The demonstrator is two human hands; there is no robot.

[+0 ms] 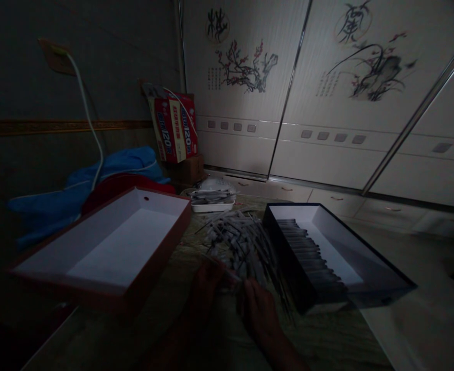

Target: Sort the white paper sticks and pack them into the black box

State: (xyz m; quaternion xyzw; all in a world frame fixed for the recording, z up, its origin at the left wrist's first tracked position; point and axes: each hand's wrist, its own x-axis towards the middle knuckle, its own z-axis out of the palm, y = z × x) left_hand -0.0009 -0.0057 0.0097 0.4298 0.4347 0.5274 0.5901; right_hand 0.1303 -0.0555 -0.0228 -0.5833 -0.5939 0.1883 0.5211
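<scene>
The scene is very dark. A loose heap of thin grey sticks (239, 241) lies on the table between two boxes. My left hand (205, 288) and my right hand (258, 309) rest at the near edge of the heap, fingers curled over sticks; the left seems to pinch one or two. A black box (381, 273) on the right holds a neat row of the same sticks (308, 252) along its left side. A red box (95, 296) with a white inside stands at the left with nothing in it.
A small white tray (212, 206) with more sticks sits behind the heap. Blue cloth (76, 188), a red item and a white cable (90, 123) lie at the left. Red cartons (175, 129) stand against the wall by painted wardrobe doors (327, 87).
</scene>
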